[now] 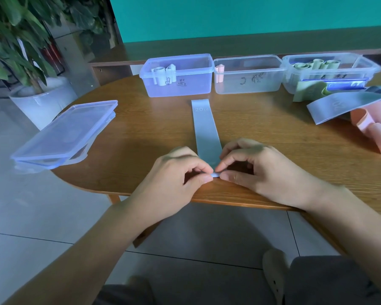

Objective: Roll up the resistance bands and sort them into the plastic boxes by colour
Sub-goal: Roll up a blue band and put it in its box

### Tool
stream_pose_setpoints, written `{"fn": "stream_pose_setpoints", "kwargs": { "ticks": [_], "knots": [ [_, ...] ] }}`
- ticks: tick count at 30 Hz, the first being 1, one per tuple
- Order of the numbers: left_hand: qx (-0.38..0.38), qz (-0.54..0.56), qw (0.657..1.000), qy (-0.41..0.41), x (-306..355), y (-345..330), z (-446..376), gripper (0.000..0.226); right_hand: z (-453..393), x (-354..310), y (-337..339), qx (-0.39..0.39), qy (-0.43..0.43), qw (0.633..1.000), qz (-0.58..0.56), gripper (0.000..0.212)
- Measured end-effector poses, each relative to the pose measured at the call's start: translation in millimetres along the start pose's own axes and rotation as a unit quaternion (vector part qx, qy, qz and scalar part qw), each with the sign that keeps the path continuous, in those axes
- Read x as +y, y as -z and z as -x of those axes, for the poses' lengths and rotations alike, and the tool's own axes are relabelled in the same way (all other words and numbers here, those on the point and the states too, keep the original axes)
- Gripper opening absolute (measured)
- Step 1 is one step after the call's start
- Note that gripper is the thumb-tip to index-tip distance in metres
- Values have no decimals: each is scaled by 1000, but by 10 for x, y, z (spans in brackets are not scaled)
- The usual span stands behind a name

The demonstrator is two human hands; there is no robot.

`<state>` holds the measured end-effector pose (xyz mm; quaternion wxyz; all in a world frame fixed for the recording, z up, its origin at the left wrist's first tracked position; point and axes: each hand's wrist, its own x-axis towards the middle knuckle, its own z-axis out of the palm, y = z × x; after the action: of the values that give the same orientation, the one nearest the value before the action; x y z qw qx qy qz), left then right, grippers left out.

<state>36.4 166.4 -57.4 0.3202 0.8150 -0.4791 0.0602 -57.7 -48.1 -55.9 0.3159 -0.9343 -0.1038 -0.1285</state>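
A pale blue resistance band (205,126) marked "20 LB" lies flat on the wooden table (141,133), stretched away from me. My left hand (174,172) and my right hand (257,170) both pinch its near end, which is folded into a small first roll. Three clear plastic boxes stand at the back. The left box (177,75) holds rolled pale blue bands, the middle box (249,74) one pink roll, the right box (328,71) green rolls.
Loose bands lie at the right: a pale blue one (339,106), pink ones (374,128) and a green one (308,91). Stacked clear lids (66,135) overhang the table's left edge. A potted plant (31,62) stands on the floor at the left.
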Motion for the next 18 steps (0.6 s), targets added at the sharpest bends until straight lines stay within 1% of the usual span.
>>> {"fn": "stream_pose_setpoints", "kwargs": {
  "ticks": [4, 10, 14, 16, 18],
  "knots": [
    [11, -7, 1000, 8, -1, -3, -20, 12, -16, 12, -24, 17, 18, 999, 29, 14],
    [31, -62, 997, -33, -48, -47, 10, 21, -4, 11, -58, 18, 27, 997, 73, 26],
    [40, -40, 998, -39, -52, -30, 23, 15, -3, -4, -65, 18, 36, 996, 83, 26],
    [30, -40, 998, -37, -44, -17, 15, 10, -7, -1, -71, 20, 36, 995, 86, 25],
    [16, -49, 998, -33, -35, -17, 10, 9, -7, 6, -74, 25, 32, 995, 86, 24]
  ]
}}
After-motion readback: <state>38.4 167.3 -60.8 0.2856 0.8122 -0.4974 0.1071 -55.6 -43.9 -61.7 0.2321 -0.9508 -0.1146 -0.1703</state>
